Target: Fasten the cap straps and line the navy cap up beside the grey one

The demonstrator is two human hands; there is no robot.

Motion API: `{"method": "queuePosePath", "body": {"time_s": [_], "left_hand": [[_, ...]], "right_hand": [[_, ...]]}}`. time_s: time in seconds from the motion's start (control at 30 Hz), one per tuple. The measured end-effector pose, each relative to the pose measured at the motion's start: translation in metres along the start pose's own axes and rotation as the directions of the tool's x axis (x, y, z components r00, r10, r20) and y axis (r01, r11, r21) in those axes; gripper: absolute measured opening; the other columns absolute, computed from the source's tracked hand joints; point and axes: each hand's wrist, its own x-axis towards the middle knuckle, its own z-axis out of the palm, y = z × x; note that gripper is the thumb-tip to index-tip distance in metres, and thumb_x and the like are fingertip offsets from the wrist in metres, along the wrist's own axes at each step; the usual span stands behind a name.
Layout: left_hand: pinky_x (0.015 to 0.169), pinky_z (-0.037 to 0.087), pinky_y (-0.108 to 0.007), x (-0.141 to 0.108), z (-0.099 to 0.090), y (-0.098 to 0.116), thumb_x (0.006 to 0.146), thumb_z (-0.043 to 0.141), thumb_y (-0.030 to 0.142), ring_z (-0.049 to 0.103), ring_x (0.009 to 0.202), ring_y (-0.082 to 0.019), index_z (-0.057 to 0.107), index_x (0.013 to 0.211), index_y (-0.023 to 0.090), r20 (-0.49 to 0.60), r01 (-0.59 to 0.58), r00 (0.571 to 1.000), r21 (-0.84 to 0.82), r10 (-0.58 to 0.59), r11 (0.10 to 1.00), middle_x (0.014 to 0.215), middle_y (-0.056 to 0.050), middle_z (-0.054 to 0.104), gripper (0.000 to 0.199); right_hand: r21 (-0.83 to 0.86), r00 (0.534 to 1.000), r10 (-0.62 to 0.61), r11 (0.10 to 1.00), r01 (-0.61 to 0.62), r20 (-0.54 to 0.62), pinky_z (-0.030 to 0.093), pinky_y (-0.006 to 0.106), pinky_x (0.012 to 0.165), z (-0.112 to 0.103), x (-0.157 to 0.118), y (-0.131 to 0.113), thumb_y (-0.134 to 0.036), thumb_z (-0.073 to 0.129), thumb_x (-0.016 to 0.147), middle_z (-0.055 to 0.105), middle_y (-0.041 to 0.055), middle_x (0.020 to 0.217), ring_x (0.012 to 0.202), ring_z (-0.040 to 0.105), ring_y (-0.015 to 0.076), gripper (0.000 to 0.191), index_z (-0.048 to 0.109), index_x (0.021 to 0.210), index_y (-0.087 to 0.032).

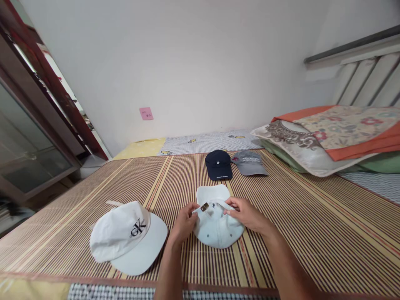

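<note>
A pale blue cap lies on the striped mat with its brim pointing away from me and its back strap near the middle. My left hand pinches the strap end with the metal buckle at the cap's left side. On the right side, my right hand has its fingers closed on the other strap end. The two strap ends are apart. To the left, a white cap with black letters rests with its brim toward the lower right.
Beyond the pale cap sit a navy cap and a grey cap, side by side. Pillows with an orange-edged floral cover lie at the right. A wall stands behind the striped mat.
</note>
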Motion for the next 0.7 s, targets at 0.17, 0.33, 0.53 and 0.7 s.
{"method": "queuePosePath", "body": {"time_s": [0.17, 0.33, 0.53, 0.7], "left_hand": [[0.070, 0.042, -0.029, 0.001, 0.000, 0.000, 0.076, 0.055, 0.025, 0.057, 0.078, -0.017, 0.067, 0.094, 0.017, 0.036, 0.037, 0.999, -0.047, -0.035, 0.998, 0.086, -0.002, 0.066, 0.023], [0.064, 0.039, -0.027, 0.003, 0.000, 0.002, 0.078, 0.064, 0.036, 0.052, 0.070, -0.015, 0.068, 0.093, 0.016, 0.074, 0.072, 0.995, -0.086, -0.066, 0.994, 0.079, 0.000, 0.062, 0.025], [0.066, 0.039, -0.027, 0.005, 0.003, 0.005, 0.077, 0.074, 0.045, 0.052, 0.073, -0.015, 0.070, 0.087, 0.017, 0.088, 0.053, 0.995, -0.111, -0.043, 0.992, 0.080, 0.000, 0.062, 0.030], [0.063, 0.035, -0.027, 0.005, 0.005, 0.009, 0.076, 0.074, 0.055, 0.049, 0.067, -0.014, 0.070, 0.079, 0.017, 0.143, 0.069, 0.988, -0.092, -0.055, 0.993, 0.073, 0.000, 0.059, 0.038]], "right_hand": [[-0.001, 0.982, 0.027, 1.000, -0.028, -0.188, 0.057, 0.040, 0.086, -0.005, 0.002, 0.003, -0.035, 0.070, 0.081, 0.079, 0.0100, 0.102, 0.097, 0.074, 0.0274, 0.028, 0.074, 0.104, -0.019], [0.030, 0.885, 0.077, 0.997, -0.072, -0.460, 0.056, 0.046, 0.094, -0.042, -0.022, 0.003, -0.048, 0.062, 0.086, 0.076, 0.0157, 0.114, 0.106, 0.073, 0.0292, 0.041, 0.066, 0.115, -0.020], [0.072, 0.871, 0.260, 0.965, -0.253, -0.417, 0.058, 0.036, 0.069, -0.038, -0.112, 0.028, -0.060, 0.061, 0.087, 0.077, 0.0117, 0.097, 0.079, 0.073, 0.0243, 0.045, 0.067, 0.107, -0.020], [-0.111, 0.890, 0.456, 0.884, -0.453, -0.003, 0.049, 0.026, 0.060, 0.020, -0.185, 0.029, -0.052, 0.061, 0.087, 0.071, 0.0013, 0.071, 0.065, 0.068, 0.0186, 0.031, 0.065, 0.075, -0.024]]}}
